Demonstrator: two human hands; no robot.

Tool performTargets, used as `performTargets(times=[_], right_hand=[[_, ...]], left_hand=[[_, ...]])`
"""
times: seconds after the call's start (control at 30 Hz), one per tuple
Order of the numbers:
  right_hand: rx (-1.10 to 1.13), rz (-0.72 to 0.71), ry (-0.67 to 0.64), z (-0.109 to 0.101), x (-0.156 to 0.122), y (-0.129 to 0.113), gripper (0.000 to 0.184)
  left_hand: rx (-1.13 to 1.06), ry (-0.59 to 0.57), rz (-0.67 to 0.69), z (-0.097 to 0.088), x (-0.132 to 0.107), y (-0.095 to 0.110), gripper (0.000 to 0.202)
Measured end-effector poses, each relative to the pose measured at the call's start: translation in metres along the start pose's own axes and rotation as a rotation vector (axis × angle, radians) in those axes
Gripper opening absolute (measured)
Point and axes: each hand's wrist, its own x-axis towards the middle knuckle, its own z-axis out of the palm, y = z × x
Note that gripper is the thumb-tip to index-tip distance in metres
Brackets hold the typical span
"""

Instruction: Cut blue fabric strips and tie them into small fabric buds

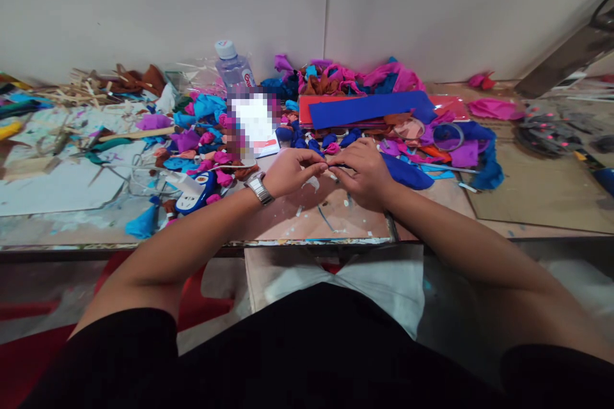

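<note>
My left hand (292, 172) and my right hand (364, 172) meet fingertip to fingertip over the worktable (307, 217), just above its paint-spotted front part. Both are curled in a pinch on a small thin piece between them that I cannot make out. A metal watch (259, 188) sits on my left wrist. Just beyond my fingers lies a row of small rolled crepe-paper buds (330, 140) in blue and pink. More pink, blue and purple buds (211, 153) lie to the left of my left hand.
A long blue paper sheet (369, 107) lies on red sheets behind the hands. A plastic water bottle (233, 69) stands at the back. A blue-and-white tape dispenser (194, 192) sits left. Wood sticks (86, 86) pile at far left. A ring (448, 136) lies right.
</note>
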Motion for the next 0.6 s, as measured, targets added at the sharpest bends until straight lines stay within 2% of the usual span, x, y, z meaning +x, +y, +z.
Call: performTargets(times=[0.17, 0.3, 0.43, 0.5, 0.6], right_hand=[[0.006, 0.039, -0.038, 0.0007, -0.0001, 0.0002, 0.019], [0.043, 0.061, -0.041, 0.0044, -0.0001, 0.0009, 0.021], [0.083, 0.094, -0.079, 0.0078, -0.0004, 0.0002, 0.019], [0.091, 0.111, -0.086, 0.0082, -0.0008, -0.0001, 0.019], [0.093, 0.123, -0.056, 0.0074, -0.0017, 0.0002, 0.017]], left_hand=[[0.086, 0.039, 0.067, 0.0032, -0.0022, -0.0042, 0.022], [0.276, 0.132, 0.226, 0.0065, -0.0058, -0.009, 0.025], [0.394, 0.126, 0.386, 0.007, -0.0078, -0.0099, 0.026], [0.405, 0.133, 0.398, 0.0069, -0.0076, -0.009, 0.024], [0.379, 0.144, 0.322, 0.0068, -0.0065, -0.0082, 0.023]])
